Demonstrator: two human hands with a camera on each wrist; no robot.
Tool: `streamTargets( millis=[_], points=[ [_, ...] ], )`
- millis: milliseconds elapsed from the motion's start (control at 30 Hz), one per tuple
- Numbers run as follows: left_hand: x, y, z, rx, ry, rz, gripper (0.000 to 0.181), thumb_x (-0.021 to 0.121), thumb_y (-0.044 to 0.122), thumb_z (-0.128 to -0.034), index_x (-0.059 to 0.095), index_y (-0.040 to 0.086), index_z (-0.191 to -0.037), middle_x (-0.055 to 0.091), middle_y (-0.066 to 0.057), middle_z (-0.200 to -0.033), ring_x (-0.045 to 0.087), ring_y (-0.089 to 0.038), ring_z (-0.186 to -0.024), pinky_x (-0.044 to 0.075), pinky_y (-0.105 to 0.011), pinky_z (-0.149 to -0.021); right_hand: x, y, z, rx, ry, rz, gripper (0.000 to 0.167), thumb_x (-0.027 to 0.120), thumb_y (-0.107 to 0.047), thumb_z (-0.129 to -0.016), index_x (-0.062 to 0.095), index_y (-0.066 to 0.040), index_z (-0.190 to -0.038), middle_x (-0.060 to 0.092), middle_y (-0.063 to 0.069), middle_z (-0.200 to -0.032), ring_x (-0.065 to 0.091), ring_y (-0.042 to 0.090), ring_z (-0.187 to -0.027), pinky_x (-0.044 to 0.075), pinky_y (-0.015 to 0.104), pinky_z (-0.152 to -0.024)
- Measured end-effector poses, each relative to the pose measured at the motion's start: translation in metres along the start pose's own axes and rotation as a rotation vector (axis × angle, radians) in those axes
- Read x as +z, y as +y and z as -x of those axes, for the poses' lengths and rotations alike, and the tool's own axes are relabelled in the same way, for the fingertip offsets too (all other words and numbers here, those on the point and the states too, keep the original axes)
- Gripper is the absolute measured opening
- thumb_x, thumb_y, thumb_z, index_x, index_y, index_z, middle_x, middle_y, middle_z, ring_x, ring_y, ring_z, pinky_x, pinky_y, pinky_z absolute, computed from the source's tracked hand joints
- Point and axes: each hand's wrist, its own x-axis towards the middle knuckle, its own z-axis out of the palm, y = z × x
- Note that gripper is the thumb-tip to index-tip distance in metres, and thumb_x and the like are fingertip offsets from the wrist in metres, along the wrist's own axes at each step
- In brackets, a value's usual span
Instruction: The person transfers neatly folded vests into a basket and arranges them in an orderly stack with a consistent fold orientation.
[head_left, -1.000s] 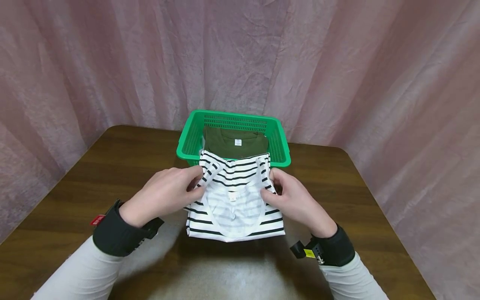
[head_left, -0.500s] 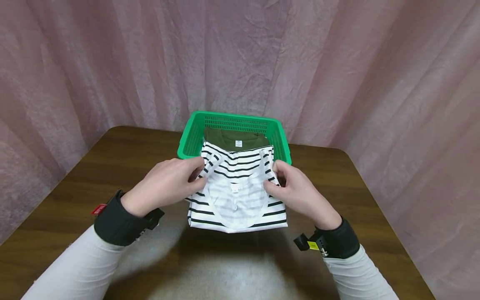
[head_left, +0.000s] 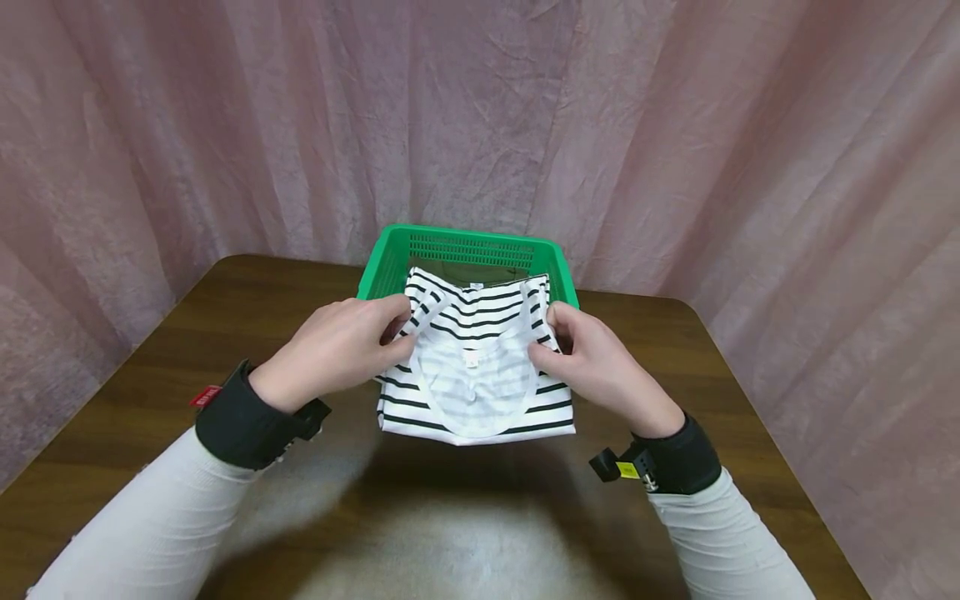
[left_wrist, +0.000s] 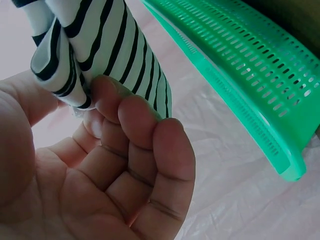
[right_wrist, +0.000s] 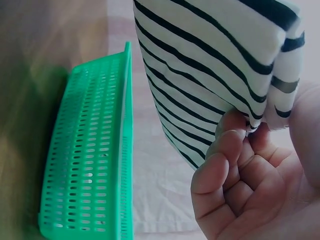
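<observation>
A folded white shirt with black stripes (head_left: 480,392) hangs above the table between both hands, its neckline facing me. My left hand (head_left: 348,342) pinches its left edge, thumb on top and fingers beneath; the left wrist view shows the fingertips (left_wrist: 172,145) under the striped cloth (left_wrist: 115,45). At the opposite edge my right hand (head_left: 596,362) pinches the shirt the same way. The shirt's far edge overlaps the near part of a green basket (head_left: 480,234), hiding its front rim. Inside the basket a strip of dark green shirt (head_left: 450,272) shows, the rest covered.
The basket's slotted side (right_wrist: 87,150) appears in the right wrist view, apart from the hand. Beneath everything is a brown wooden table (head_left: 285,300), with a pink curtain (head_left: 480,108) behind it. Black bands (head_left: 678,454) with small cameras sit on both wrists.
Both hands have carried the striped shirt forward, up in the view and over the basket. It now covers most of the dark green shirt and its label.
</observation>
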Motion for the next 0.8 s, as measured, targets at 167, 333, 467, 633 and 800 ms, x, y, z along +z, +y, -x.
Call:
streamTargets(
  millis=[167,333,467,633,800],
  points=[
    [-0.005,0.0,-0.007,0.007,0.011,-0.005,0.022,0.065,0.014,-0.1009,0.051,0.016,-0.084,0.045,0.001,-0.066,0.042,-0.018,-0.059,0.03,-0.036,-0.056,-0.005,-0.002,-0.005,-0.002,0.003,-0.011,0.027,0.07,-0.015,-0.104,0.046,-0.009,-0.094,0.071,0.01,-0.104,0.07,0.024,-0.087,0.059,0.032,-0.069],
    [-0.01,-0.001,-0.014,0.007,0.026,-0.016,0.021,0.064,0.015,-0.1002,0.051,0.016,-0.084,0.044,0.001,-0.065,0.041,-0.019,-0.059,0.029,-0.036,-0.056,-0.011,-0.004,-0.01,0.001,0.014,-0.01,0.028,0.071,-0.015,-0.104,0.045,-0.008,-0.094,0.064,0.009,-0.095,0.064,0.023,-0.086,0.052,0.029,-0.069],
    [-0.014,-0.002,-0.019,0.006,0.032,-0.022,0.02,0.064,0.016,-0.1007,0.052,0.015,-0.085,0.044,0.001,-0.066,0.042,-0.02,-0.06,0.029,-0.037,-0.057,-0.016,-0.005,-0.015,0.018,0.014,-0.02,0.025,0.072,-0.016,-0.104,0.049,-0.007,-0.096,0.063,0.01,-0.093,0.064,0.024,-0.086,0.051,0.029,-0.07],
    [-0.017,-0.003,-0.027,0.002,0.031,-0.023,0.019,0.064,0.017,-0.1019,0.054,0.014,-0.087,0.046,0.0,-0.068,0.044,-0.021,-0.061,0.031,-0.038,-0.056,-0.021,-0.007,-0.021,0.041,0.02,-0.026,0.024,0.071,-0.018,-0.104,0.051,-0.006,-0.098,0.065,0.011,-0.095,0.065,0.025,-0.087,0.053,0.029,-0.072],
    [-0.018,-0.006,-0.035,-0.01,0.032,-0.025,0.017,0.064,0.018,-0.1026,0.054,0.014,-0.089,0.047,-0.002,-0.069,0.045,-0.022,-0.061,0.032,-0.038,-0.057,-0.026,-0.008,-0.029,0.039,0.023,-0.006,0.024,0.07,-0.019,-0.105,0.051,-0.006,-0.099,0.065,0.01,-0.095,0.064,0.023,-0.089,0.052,0.029,-0.073]
  ],
)
